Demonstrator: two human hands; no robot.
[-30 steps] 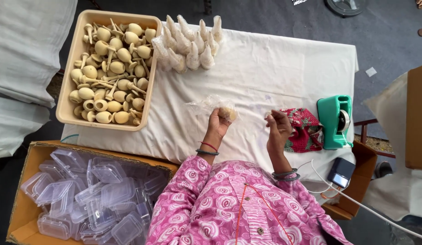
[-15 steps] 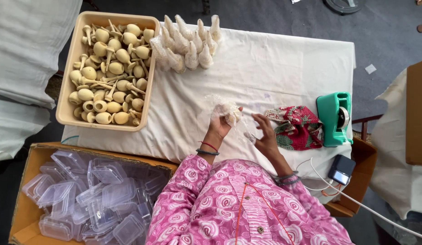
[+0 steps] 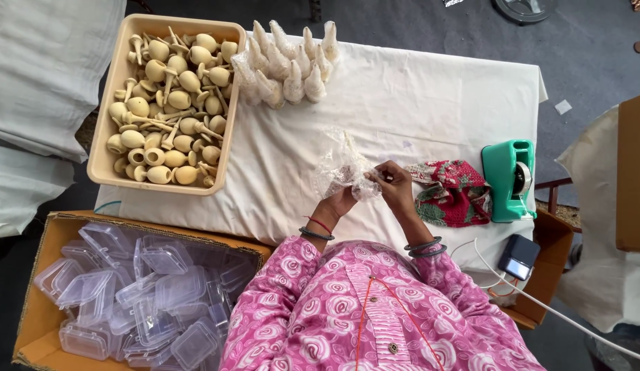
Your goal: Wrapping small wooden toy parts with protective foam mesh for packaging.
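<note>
Both hands meet just above the middle of the desk [image 3: 430, 89], which is covered with a white cloth. The left hand [image 3: 338, 201] holds a crinkly clear plastic bag [image 3: 342, 165] from below, its grip closed around the lower part where a small pale wooden piece seems to sit inside, though the film blurs its shape. The right hand [image 3: 392, 187] pinches the bag's edge at the side, fingertips pressed together on the film.

The bag looks very light, thin and soft; it creases wherever it is touched and keeps no shape of its own. The film is likely slippery against dry fingers, so a pinch near a gathered fold should hold better than a flat press on a smooth stretch. The wooden piece inside is probably hard and light, not fragile, and gives the one firm place to hold; cupping it through the plastic steadies the whole bundle.

At the far edge a row of wrapped pieces [image 3: 285, 65] stands just beside a beige tray [image 3: 100, 165] heaped with bare wooden pieces [image 3: 169, 103]. A green tape dispenser [image 3: 508, 180] sits to the right, with a red patterned cloth [image 3: 454, 196] next to it. A cardboard box [image 3: 45, 240] of clear plastic cases [image 3: 141, 288] sits below the desk on the left
</note>
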